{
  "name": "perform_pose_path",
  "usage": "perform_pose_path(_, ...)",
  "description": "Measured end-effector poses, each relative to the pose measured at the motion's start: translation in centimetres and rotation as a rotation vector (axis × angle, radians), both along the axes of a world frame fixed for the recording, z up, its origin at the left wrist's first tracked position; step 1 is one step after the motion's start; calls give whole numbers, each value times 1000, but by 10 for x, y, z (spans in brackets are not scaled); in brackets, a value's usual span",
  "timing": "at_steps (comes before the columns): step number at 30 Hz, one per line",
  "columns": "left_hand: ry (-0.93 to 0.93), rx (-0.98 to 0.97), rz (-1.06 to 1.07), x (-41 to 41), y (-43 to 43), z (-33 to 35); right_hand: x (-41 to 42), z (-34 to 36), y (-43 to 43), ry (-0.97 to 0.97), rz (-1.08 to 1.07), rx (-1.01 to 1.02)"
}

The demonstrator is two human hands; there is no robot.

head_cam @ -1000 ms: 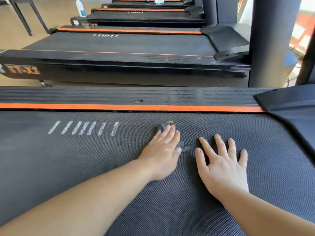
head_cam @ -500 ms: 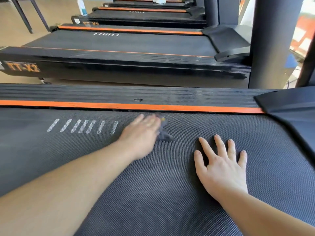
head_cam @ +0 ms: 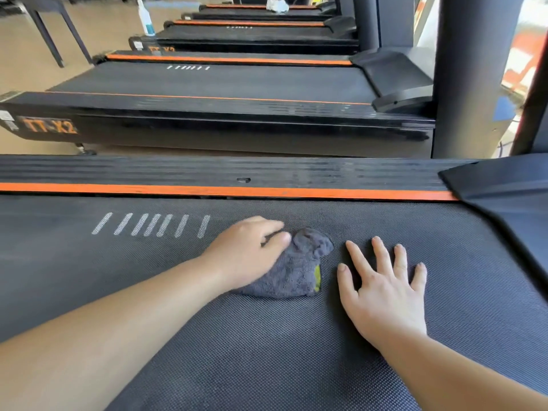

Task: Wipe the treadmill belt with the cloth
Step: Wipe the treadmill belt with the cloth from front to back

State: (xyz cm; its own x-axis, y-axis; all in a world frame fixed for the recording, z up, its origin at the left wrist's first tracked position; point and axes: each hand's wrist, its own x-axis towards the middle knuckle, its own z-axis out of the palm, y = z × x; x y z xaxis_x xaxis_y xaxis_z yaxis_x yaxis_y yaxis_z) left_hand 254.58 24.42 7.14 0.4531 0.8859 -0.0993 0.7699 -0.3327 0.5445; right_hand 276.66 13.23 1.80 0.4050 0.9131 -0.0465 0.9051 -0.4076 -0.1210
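A dark grey textured treadmill belt [head_cam: 267,351] fills the lower half of the view. On it lies a bunched grey cloth [head_cam: 299,268] with a small yellow-green tag on its right edge. My left hand [head_cam: 246,250] rests on the cloth's left side, fingers curled over its top, holding it against the belt. My right hand [head_cam: 382,286] lies flat on the belt just right of the cloth, fingers spread, holding nothing.
An orange stripe and ribbed black side rail [head_cam: 207,173] run along the belt's far edge. White dash marks [head_cam: 154,225] sit left of my hand. A black motor cover [head_cam: 510,191] rises at right. More treadmills [head_cam: 222,84] and a dark post [head_cam: 468,72] stand behind.
My left hand slid the cloth left towards the far edge, then back towards me and right; more of the cloth now shows. My right hand has stayed flat in place.
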Motion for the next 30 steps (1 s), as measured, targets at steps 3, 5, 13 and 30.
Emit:
perform_pose_path(3, 98, 20, 140, 9, 4, -8, 0, -1, 0, -7, 0, 7)
perform_pose_path(5, 75, -61, 123, 23, 1, -14, 0, -2, 0, -6, -4, 6)
perform_pose_path(13, -330, -208, 53, 52, -11, 20, 0, -2, 1, -2, -5, 11)
perform_pose_path(30, 381, 128, -287, 58, -51, -47, -1, -2, 1, -1, -6, 16)
